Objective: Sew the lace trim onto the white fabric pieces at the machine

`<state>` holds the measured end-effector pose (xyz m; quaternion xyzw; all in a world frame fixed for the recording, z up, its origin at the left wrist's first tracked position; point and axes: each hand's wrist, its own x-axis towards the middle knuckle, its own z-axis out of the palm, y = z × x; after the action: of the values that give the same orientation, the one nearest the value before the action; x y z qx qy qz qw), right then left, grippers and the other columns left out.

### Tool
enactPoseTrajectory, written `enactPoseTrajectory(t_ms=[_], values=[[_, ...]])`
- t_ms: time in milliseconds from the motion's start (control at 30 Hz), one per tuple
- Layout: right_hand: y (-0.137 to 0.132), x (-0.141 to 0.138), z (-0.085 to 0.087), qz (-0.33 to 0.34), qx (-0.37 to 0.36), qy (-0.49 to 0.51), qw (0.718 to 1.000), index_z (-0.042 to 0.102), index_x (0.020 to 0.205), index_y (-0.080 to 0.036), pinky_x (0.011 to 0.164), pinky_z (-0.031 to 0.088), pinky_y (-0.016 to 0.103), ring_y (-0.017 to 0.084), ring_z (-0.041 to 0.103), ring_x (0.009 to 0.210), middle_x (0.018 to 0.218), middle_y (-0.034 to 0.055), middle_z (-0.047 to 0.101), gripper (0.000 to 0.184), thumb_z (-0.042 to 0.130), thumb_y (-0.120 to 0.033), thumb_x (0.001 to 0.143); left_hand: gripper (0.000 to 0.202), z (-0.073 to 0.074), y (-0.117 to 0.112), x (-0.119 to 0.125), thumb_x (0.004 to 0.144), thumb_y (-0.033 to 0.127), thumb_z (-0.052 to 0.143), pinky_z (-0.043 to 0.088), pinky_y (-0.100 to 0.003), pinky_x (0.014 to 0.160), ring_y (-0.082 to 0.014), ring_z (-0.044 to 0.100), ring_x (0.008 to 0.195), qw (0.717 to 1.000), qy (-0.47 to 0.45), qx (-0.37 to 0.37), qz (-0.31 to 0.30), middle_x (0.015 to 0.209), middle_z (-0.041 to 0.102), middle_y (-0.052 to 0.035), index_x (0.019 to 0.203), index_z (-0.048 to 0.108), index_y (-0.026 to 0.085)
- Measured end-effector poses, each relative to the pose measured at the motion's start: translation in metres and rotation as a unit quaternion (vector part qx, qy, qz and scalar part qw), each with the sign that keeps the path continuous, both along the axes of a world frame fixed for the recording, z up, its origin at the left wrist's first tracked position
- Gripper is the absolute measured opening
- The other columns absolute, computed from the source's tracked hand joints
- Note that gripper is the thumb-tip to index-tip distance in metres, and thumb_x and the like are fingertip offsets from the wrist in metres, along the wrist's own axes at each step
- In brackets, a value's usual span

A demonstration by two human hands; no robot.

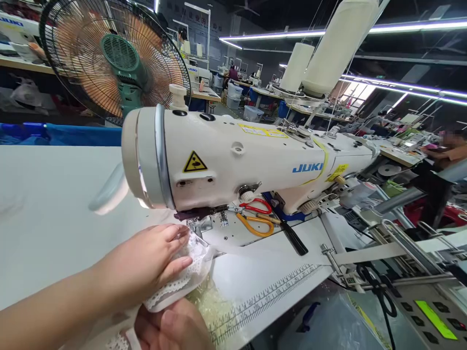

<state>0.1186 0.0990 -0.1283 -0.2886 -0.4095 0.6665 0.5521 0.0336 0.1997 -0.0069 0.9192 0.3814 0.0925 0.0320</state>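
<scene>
White lace-trimmed fabric (197, 272) lies under the needle area of a white JUKI sewing machine (226, 155) and drapes down toward me. My left hand (156, 257) rests on top of the fabric close to the presser foot (193, 226); its fingers are laid forward, with the thumb apart from them. Lower down, my right hand (178, 325) has its fingers curled round the fabric's near edge, partly cut off by the frame. Scissors with red and orange handles (255, 226) lie on the machine bed, beside a black-handled tool (294, 238).
A ruler scale (270, 296) runs along the table's front edge, near pale thread scraps (211, 301). Metal tape guides (397, 248) and a control box (434, 316) stand at right. Behind are a large fan (120, 58), thread cones (339, 43) and a person (445, 155).
</scene>
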Motion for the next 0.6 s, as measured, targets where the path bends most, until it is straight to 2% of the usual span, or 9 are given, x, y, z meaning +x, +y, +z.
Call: enactPoseTrajectory(t_ms=[100,167,333,400,467,600], values=[[0.002,-0.009,-0.009,-0.003,-0.018,-0.029,0.999,0.063,0.126,-0.028,0.068,0.064,0.056,0.037,0.076,0.083,0.128,0.0118,0.071,0.06,0.062,-0.031,0.066,0.066,-0.007,0.003,-0.001,0.106,0.056,0.023,0.055,-0.045,0.087,-0.031,0.066,0.101,0.999,-0.014,0.044,-0.013,0.112,0.071,-0.0143,0.112,0.077,0.019],[0.005,-0.012,-0.01,0.001,-0.045,-0.038,0.998,0.065,0.12,-0.028,0.069,0.065,0.053,0.038,0.076,0.095,0.128,0.0107,0.071,0.053,0.059,-0.019,0.068,0.063,-0.011,0.004,-0.002,0.106,0.054,0.024,0.053,-0.046,0.083,-0.031,0.064,0.096,0.997,-0.008,0.078,-0.022,0.105,0.07,-0.0136,0.111,0.077,0.02],[0.012,-0.011,0.007,0.015,-0.071,-0.069,0.995,0.065,0.126,-0.027,0.075,0.066,0.052,0.039,0.065,0.126,0.123,0.0101,0.073,0.063,0.055,-0.004,0.068,0.065,-0.017,0.009,-0.004,0.107,0.051,0.019,0.05,-0.044,0.073,-0.0295,0.064,0.085,0.988,0.009,0.151,-0.039,0.095,0.07,-0.0124,0.108,0.076,0.02],[0.015,-0.012,0.016,0.01,-0.077,-0.097,0.992,0.065,0.123,-0.026,0.077,0.066,0.051,0.038,0.065,0.127,0.121,0.0098,0.074,0.062,0.052,0.0,0.068,0.067,-0.017,0.013,-0.004,0.106,0.052,0.02,0.051,-0.043,0.069,-0.0294,0.066,0.083,0.985,0.012,0.162,-0.05,0.098,0.072,-0.0142,0.107,0.077,0.018],[0.018,-0.017,0.022,-0.007,-0.085,-0.134,0.987,0.066,0.118,-0.025,0.078,0.066,0.051,0.036,0.067,0.124,0.117,0.0101,0.075,0.059,0.048,0.004,0.07,0.068,-0.014,0.017,-0.005,0.107,0.051,0.02,0.055,-0.043,0.071,-0.0306,0.069,0.086,0.986,0.03,0.155,-0.053,0.104,0.074,-0.0176,0.105,0.078,0.015],[0.024,-0.027,0.033,-0.017,-0.057,-0.208,0.976,0.061,0.122,-0.02,0.075,0.066,0.045,0.033,0.072,0.112,0.117,0.0132,0.074,0.055,0.046,0.005,0.075,0.061,-0.008,0.026,-0.01,0.105,0.051,0.032,0.061,-0.047,0.086,-0.0366,0.072,0.104,0.99,0.077,0.095,-0.072,0.12,0.075,-0.0224,0.117,0.076,0.01]])
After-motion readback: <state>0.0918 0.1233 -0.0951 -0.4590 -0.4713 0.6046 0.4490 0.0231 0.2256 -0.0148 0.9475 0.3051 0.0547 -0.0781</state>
